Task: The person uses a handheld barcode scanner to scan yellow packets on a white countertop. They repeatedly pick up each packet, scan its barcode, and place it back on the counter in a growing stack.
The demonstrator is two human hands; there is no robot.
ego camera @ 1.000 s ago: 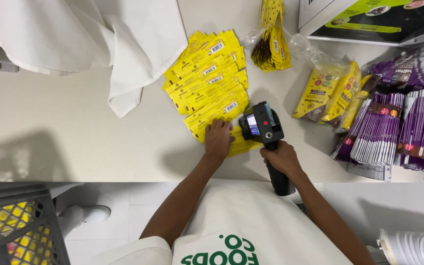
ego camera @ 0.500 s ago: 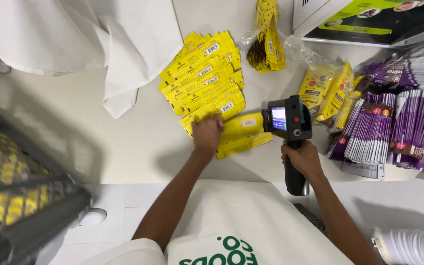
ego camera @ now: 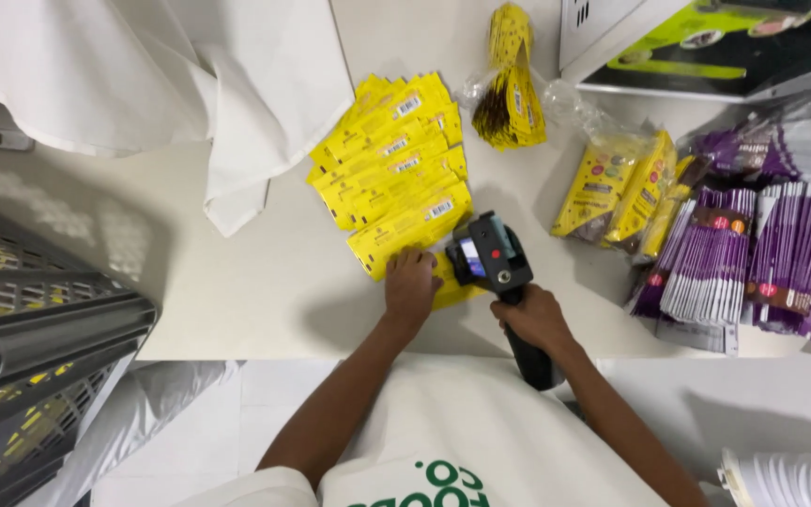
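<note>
Down near the front edge of the white table (ego camera: 237, 282), the left hand (ego camera: 412, 284) lies palm down with its fingers spread flat on the nearest yellow packet (ego camera: 405, 233), pressing it to the tabletop without gripping it. That packet is the lowest of a fanned row of yellow packets (ego camera: 391, 160) running away toward the middle of the table. Just to the right, the right hand (ego camera: 532, 317) is closed tight around the black grip of a handheld printer gun (ego camera: 492, 258), whose head sits over the packet's right end, close beside the left fingertips. A white cloth (ego camera: 255, 103) drapes over the table's far left part, purple sachets (ego camera: 762, 253) are stacked along its right edge, and a grey crate (ego camera: 39, 347) stands off the left front corner.
</note>
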